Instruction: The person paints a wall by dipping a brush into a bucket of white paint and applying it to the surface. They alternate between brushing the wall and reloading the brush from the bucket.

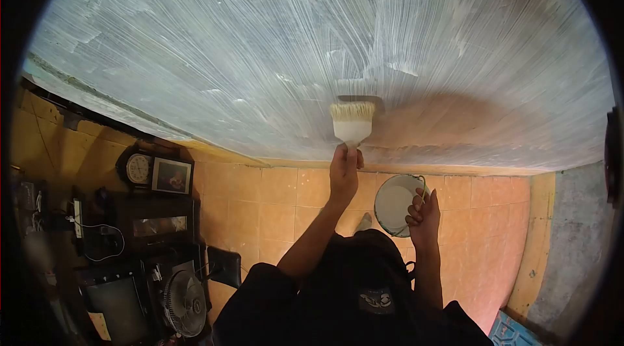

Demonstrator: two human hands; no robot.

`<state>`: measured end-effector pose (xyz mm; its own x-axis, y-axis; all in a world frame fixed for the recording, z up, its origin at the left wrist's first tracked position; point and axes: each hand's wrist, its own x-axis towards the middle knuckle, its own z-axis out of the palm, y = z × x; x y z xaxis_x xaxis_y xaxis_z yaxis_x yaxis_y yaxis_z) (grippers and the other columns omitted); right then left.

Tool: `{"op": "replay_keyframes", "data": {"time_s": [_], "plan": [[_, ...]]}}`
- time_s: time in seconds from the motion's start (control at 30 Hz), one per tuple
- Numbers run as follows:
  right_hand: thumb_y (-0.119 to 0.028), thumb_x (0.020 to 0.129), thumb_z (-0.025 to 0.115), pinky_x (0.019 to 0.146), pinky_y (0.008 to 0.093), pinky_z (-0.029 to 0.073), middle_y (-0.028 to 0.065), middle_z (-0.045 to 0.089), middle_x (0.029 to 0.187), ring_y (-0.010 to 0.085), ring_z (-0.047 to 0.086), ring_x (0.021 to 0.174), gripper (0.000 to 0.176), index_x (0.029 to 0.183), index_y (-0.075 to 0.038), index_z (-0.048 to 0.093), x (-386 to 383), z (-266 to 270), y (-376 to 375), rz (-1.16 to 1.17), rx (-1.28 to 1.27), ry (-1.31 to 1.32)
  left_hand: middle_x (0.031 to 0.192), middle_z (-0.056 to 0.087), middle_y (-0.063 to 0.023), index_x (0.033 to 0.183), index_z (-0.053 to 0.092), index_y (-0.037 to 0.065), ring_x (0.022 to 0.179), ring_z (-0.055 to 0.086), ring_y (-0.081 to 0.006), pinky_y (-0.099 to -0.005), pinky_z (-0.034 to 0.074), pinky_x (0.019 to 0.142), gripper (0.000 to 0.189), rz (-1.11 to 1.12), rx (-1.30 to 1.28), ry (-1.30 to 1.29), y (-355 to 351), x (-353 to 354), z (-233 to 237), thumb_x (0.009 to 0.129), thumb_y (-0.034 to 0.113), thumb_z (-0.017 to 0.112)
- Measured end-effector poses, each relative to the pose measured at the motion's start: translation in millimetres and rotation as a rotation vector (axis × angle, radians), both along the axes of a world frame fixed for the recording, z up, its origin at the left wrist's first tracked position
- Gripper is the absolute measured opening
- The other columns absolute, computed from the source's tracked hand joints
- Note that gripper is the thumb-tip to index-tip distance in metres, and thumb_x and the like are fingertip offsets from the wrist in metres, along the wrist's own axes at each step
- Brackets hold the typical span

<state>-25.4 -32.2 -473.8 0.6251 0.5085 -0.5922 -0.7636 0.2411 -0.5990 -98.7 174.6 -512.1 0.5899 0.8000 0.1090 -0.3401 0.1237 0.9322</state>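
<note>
My left hand (pixel 345 167) is closed around the handle of a wide paintbrush (pixel 353 128), bristles pointing up toward the wall. The pale bristles are close to the wall (pixel 260 40), which carries streaky white brush strokes over grey, and a shadow falls just behind them. On the right, my right hand (pixel 423 214) grips the thin handle of a bucket (pixel 376 206). Pale liquid shows inside the bucket, below and to the right of the brush. My right fingers overlap the bucket's right rim in this view.
Orange floor tiles (pixel 279 196) run along the wall's foot. To the left are a standing fan (pixel 185 304), a television (pixel 117 307), a wall clock (pixel 138 168) and a framed picture (pixel 171 175). A blue patterned object (pixel 513 332) lies at lower right.
</note>
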Motion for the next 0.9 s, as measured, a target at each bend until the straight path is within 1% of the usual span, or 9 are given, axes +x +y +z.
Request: {"op": "replay_keyframes", "data": {"time_s": [0.07,0.17,0.23,0.4,0.57,0.6,0.67,0.77,0.9], "plan": [[-0.047,0.101,0.039,0.044,0.0188,0.023,-0.0037,0.041,0.069,0.0041,0.028,0.050,0.044,0.116,-0.006,0.049,0.4,0.2,1.5,0.013,0.008,0.008,0.073,0.047,0.0005,0.105,0.051,0.003,0.066,0.043,-0.0074,-0.0231,0.038,0.061,0.019,0.021,0.000,0.005,2.7,2.2,0.7,0.104,0.020,0.043],[-0.047,0.102,0.039,0.045,0.0191,0.024,-0.0036,0.041,0.069,0.0041,0.028,0.051,0.045,0.116,-0.006,0.048,2.3,-0.7,4.5,0.038,0.032,0.024,0.073,0.047,0.0010,0.099,0.053,0.000,0.066,0.042,-0.0075,-0.0235,0.038,0.061,0.022,0.074,0.025,0.083,6.2,5.0,-24.1,0.103,0.021,0.045],[-0.047,0.102,0.039,0.045,0.0192,0.024,-0.0036,0.041,0.070,0.0041,0.028,0.051,0.045,0.116,-0.006,0.048,3.1,-0.5,4.3,0.053,0.044,0.036,0.071,0.048,0.0015,0.097,0.055,0.000,0.064,0.043,-0.0075,-0.0241,0.038,0.058,0.024,0.113,0.019,0.306,-2.5,-0.9,-42.2,0.102,0.022,0.047],[-0.049,0.101,0.038,0.045,0.0185,0.023,-0.0046,0.039,0.069,0.0035,0.026,0.050,0.046,0.115,-0.007,0.050,6.8,-2.4,2.9,0.058,0.016,0.010,0.066,0.051,-0.0005,0.093,0.058,-0.001,0.061,0.046,-0.0083,-0.0252,0.040,0.056,0.026,0.166,-0.016,0.434,-19.9,-11.4,-138.1,0.100,0.024,0.051],[-0.049,0.101,0.039,0.045,0.0185,0.023,-0.0045,0.039,0.069,0.0033,0.026,0.050,0.046,0.116,-0.007,0.050,9.1,-3.6,-5.5,0.080,0.024,0.006,0.066,0.057,-0.0028,0.100,0.061,-0.003,0.056,0.053,-0.0097,-0.0249,0.044,0.051,0.028,0.096,-0.141,0.596,-30.4,-22.5,-212.2,0.098,0.024,0.054],[-0.049,0.101,0.039,0.045,0.0185,0.023,-0.0045,0.039,0.069,0.0033,0.026,0.050,0.046,0.116,-0.007,0.050,8.4,-3.4,-6.0,0.079,0.015,0.008,0.066,0.057,-0.0028,0.100,0.061,-0.003,0.056,0.053,-0.0097,-0.0249,0.044,0.051,0.028,0.096,-0.141,0.596,-33.4,-23.9,-214.0,0.098,0.024,0.054],[-0.049,0.101,0.039,0.044,0.0186,0.023,-0.0045,0.039,0.069,0.0033,0.026,0.050,0.046,0.115,-0.007,0.050,7.6,-2.9,-9.0,0.070,0.005,0.009,0.070,0.061,-0.0044,0.101,0.063,-0.002,0.058,0.058,-0.0117,-0.0264,0.046,0.051,0.027,0.054,-0.442,0.685,-38.7,-24.3,-216.2,0.097,0.023,0.055],[-0.049,0.101,0.039,0.044,0.0187,0.023,-0.0044,0.039,0.069,0.0034,0.026,0.050,0.046,0.115,-0.007,0.050,9.1,-1.8,-16.2,0.057,-0.018,0.007,0.074,0.063,-0.0055,0.102,0.064,0.000,0.060,0.061,-0.0130,-0.0273,0.046,0.050,0.027,0.052,-0.577,0.677,-37.2,-16.1,-198.3,0.096,0.024,0.056],[-0.046,0.101,0.040,0.043,0.0179,0.023,-0.0036,0.039,0.069,0.0037,0.027,0.050,0.043,0.114,-0.006,0.048,8.4,-6.4,-25.5,0.051,-0.006,0.010,0.080,0.067,-0.0093,0.104,0.064,-0.003,0.065,0.066,-0.0154,-0.0271,0.046,0.050,0.032,0.060,-0.535,0.616,-21.9,-2.3,-143.3,0.096,0.026,0.054]]}}
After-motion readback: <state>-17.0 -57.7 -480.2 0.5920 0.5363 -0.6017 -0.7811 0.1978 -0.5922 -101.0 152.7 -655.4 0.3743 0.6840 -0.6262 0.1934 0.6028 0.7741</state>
